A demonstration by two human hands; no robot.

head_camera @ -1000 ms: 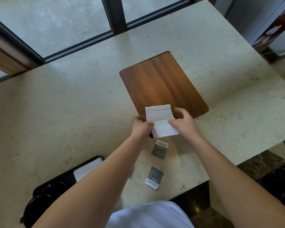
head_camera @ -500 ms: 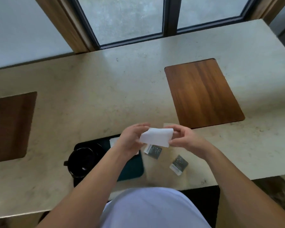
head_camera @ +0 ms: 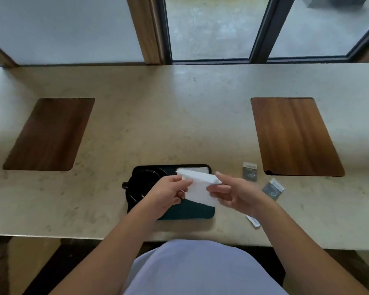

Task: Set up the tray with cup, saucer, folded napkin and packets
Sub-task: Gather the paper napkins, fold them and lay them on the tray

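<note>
A white folded napkin (head_camera: 198, 187) is held in the air between both hands, just above the dark tray (head_camera: 188, 212). My left hand (head_camera: 168, 193) pinches its left edge and my right hand (head_camera: 232, 192) pinches its right edge. On the tray's left half sits a black cup (head_camera: 141, 183) on a black saucer, its handle pointing left. Another white napkin (head_camera: 197, 169) lies at the tray's far right corner. Two grey packets (head_camera: 250, 171) (head_camera: 273, 188) lie on the counter right of the tray, and a small white packet (head_camera: 253, 221) lies nearer the front edge.
The beige stone counter (head_camera: 179, 124) has two wooden inlay panels, one at the left (head_camera: 49, 134) and one at the right (head_camera: 294, 135). A window with dark frames runs along the far side. The counter's front edge is close to my body.
The view has swung left, so the tray now lies in the middle. Both hands have carried the napkin over the tray, and it hangs more unfolded than half a second ago.
</note>
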